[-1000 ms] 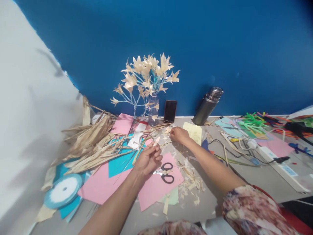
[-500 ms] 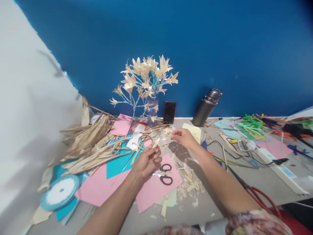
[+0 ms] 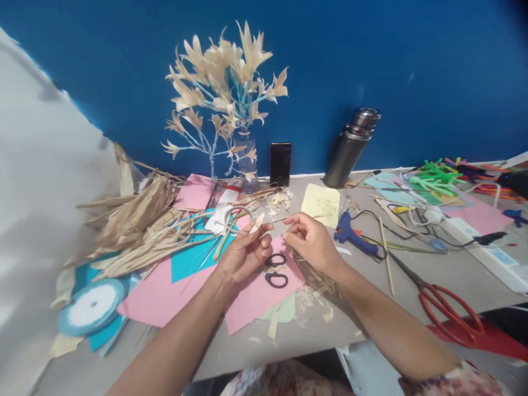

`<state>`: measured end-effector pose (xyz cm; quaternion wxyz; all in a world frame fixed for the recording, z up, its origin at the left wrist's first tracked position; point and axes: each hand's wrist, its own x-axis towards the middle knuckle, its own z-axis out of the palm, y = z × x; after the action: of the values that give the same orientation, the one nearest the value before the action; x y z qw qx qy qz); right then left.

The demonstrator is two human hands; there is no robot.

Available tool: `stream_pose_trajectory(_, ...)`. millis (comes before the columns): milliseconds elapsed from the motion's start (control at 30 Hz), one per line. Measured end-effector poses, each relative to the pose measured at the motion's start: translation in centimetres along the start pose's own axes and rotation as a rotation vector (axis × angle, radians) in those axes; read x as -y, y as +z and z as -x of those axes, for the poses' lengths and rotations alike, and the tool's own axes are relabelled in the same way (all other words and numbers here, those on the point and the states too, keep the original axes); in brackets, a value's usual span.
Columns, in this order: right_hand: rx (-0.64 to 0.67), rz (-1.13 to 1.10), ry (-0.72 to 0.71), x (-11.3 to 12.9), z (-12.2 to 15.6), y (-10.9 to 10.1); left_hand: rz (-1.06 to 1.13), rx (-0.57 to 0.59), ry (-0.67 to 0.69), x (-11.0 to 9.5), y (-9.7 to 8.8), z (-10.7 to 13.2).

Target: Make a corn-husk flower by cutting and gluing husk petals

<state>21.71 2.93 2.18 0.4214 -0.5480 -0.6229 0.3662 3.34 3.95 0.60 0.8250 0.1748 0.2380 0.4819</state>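
My left hand [image 3: 243, 256] is closed in a pinch on a small pale husk petal [image 3: 258, 221], held above the pink paper [image 3: 259, 291]. My right hand [image 3: 311, 239] is close beside it, fingers pinched on a thin pale strip that points toward the petal. The two hands nearly touch. Small black-handled scissors [image 3: 275, 270] lie on the pink paper just below both hands. Husk scraps [image 3: 317, 286] lie scattered under my right wrist.
A vase of husk flowers [image 3: 225, 82], a phone [image 3: 280, 163] and a steel flask [image 3: 350, 147] stand against the blue wall. Dried husks [image 3: 132, 220] pile at left, a ribbon spool [image 3: 91, 308] nearer. A blue glue gun [image 3: 350, 234], red scissors [image 3: 449, 308] and cables lie right.
My right hand has come back from the far scraps toward my left hand, now holding a thin strip. The view has moved closer and tilted down.
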Motion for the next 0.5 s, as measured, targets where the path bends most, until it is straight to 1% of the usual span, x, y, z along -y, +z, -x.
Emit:
stream_pose_trajectory(67,-0.081,0.2,-0.141,-0.2,0.4,0.5,-0.027,0.013,-0.012,0.2,-0.1,0.0)
stream_pose_trajectory(133,-0.144,0.351,-0.328,-0.5,0.7,0.8,-0.058,0.039,-0.02,0.4,-0.3,0.0)
stream_pose_trajectory(200,-0.194,0.441,-0.517,-0.8,0.9,0.9,-0.085,0.063,-0.039,0.7,-0.4,0.1)
stream_pose_trajectory(267,-0.242,0.478,-0.651,-1.0,0.9,0.7,-0.101,0.069,-0.046,1.0,-0.3,0.2)
stream_pose_trajectory(367,-0.305,0.509,-0.748,-1.3,0.8,0.5,-0.094,0.062,-0.036,1.4,0.0,0.4)
stream_pose_trajectory(500,-0.335,0.58,-0.788,-1.5,0.8,0.5,-0.084,0.09,-0.029,1.7,0.3,0.5)
